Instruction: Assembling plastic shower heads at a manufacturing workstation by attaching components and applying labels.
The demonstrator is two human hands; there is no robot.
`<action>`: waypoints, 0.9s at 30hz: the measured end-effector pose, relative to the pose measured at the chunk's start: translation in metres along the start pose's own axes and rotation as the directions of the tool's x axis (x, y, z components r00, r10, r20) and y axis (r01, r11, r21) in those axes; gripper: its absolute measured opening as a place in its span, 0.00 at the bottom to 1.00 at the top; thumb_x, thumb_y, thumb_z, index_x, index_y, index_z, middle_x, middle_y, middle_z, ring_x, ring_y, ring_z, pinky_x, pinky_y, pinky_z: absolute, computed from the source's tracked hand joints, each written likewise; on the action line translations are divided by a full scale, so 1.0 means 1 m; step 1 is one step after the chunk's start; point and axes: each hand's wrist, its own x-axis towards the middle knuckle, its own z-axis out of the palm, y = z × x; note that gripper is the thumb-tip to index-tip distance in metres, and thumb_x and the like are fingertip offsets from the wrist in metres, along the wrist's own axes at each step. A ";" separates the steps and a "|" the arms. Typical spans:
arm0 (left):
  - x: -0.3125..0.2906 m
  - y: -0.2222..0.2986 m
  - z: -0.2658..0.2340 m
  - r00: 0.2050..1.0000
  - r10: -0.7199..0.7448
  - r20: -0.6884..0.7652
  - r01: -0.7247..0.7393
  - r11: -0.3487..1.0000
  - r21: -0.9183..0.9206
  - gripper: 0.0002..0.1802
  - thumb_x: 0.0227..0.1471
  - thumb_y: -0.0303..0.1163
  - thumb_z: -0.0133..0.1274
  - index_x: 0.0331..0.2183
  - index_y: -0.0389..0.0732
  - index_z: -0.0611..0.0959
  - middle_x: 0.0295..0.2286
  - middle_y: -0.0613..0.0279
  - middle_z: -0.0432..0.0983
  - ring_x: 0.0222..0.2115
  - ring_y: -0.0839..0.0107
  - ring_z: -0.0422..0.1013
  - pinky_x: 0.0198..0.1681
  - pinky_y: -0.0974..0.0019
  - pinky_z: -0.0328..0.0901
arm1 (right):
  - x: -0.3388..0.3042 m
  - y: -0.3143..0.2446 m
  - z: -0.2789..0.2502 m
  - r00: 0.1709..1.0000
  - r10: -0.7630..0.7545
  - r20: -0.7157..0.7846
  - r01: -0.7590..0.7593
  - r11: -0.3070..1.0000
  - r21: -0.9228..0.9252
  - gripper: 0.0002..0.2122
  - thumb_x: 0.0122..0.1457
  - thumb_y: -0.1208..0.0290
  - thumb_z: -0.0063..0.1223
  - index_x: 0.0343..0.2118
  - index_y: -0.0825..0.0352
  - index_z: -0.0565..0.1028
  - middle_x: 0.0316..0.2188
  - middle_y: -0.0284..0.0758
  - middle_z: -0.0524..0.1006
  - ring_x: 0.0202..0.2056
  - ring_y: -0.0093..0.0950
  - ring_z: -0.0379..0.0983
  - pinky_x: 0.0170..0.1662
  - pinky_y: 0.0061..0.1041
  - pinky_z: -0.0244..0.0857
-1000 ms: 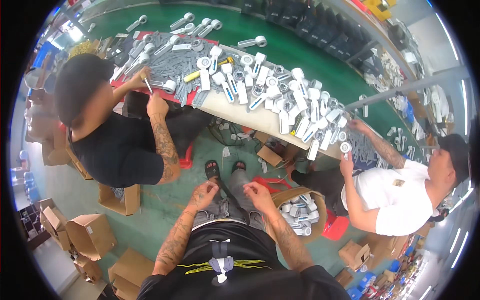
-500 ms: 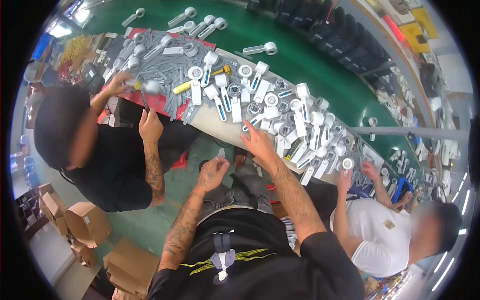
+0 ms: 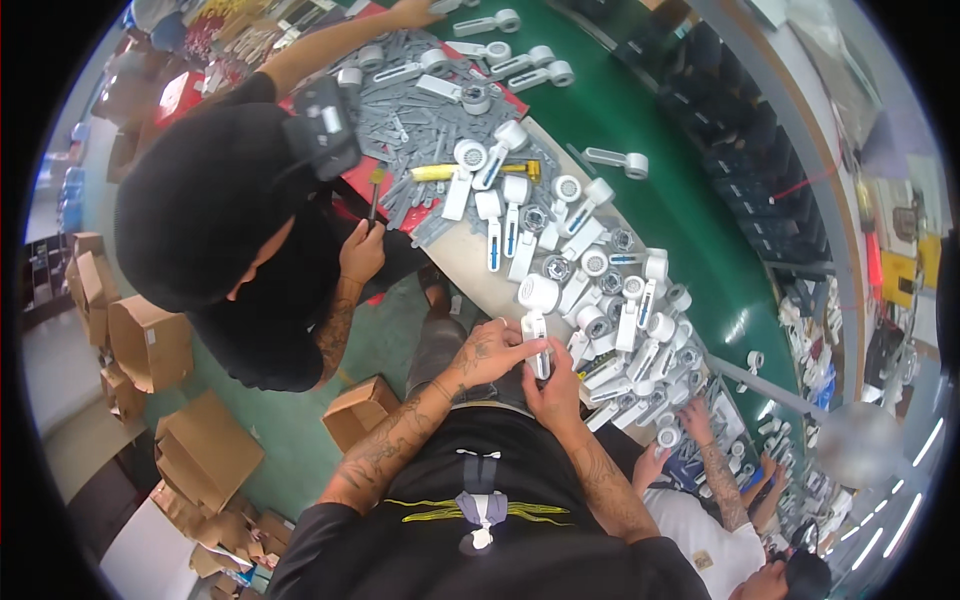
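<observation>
In front of my body I hold a white shower-head-shaped part (image 3: 538, 294), with a round head and a long handle that has a dark slot. My left hand (image 3: 492, 350) is closed on the handle from the left, its thumb lying across it. My right hand (image 3: 554, 388) grips the handle's lower end from the right. The round head points away from me, toward the bench edge. Just beyond my hands, many similar white parts (image 3: 575, 292) lie heaped on the bench, several with blue strips in their handles.
A yellow-handled tool (image 3: 437, 172) lies beside a heap of grey strips (image 3: 400, 125). On the left a co-worker in black holds a tool with a yellow tip (image 3: 376, 178). A green conveyor belt (image 3: 640, 210) runs behind the bench. Cardboard boxes (image 3: 210, 450) stand on the floor at left.
My right hand has drawn back from the heap and now holds a white part with my left hand. The view has turned; the left co-worker's far arm now reaches toward the belt.
</observation>
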 end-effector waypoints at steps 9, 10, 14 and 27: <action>0.009 0.011 -0.048 0.998 -0.060 -0.007 0.038 0.726 -0.687 0.21 0.66 0.45 0.60 0.50 0.38 0.81 0.31 0.70 0.79 0.28 0.83 0.71 0.32 0.79 0.65 | 0.085 -0.047 -0.002 0.929 -0.250 0.271 0.303 0.937 -0.175 0.29 0.60 0.73 0.63 0.64 0.70 0.68 0.37 0.45 0.76 0.38 0.46 0.76 0.39 0.42 0.72; 0.009 0.009 -0.055 0.998 -0.060 0.000 0.044 0.724 -0.688 0.21 0.66 0.45 0.60 0.50 0.38 0.81 0.31 0.70 0.79 0.28 0.83 0.71 0.32 0.79 0.65 | 0.088 -0.052 -0.002 0.917 -0.237 0.322 0.296 0.944 -0.148 0.28 0.60 0.73 0.64 0.63 0.69 0.68 0.37 0.45 0.77 0.39 0.45 0.77 0.41 0.40 0.73; 0.009 0.018 -0.074 0.995 -0.064 -0.079 0.032 0.938 -0.346 0.22 0.65 0.47 0.60 0.48 0.39 0.83 0.25 0.72 0.76 0.22 0.81 0.69 0.27 0.73 0.64 | 0.103 -0.061 -0.004 0.935 -0.053 0.351 0.003 0.990 0.144 0.26 0.64 0.70 0.63 0.62 0.70 0.67 0.40 0.42 0.79 0.41 0.36 0.80 0.44 0.36 0.75; -0.011 0.076 -0.093 0.993 -0.056 0.103 0.028 0.968 0.251 0.25 0.67 0.51 0.56 0.47 0.37 0.83 0.33 0.56 0.82 0.34 0.69 0.76 0.42 0.62 0.69 | 0.196 -0.077 0.010 0.878 0.075 0.473 -0.234 0.929 0.287 0.18 0.71 0.61 0.57 0.55 0.68 0.75 0.46 0.44 0.81 0.47 0.36 0.79 0.52 0.33 0.71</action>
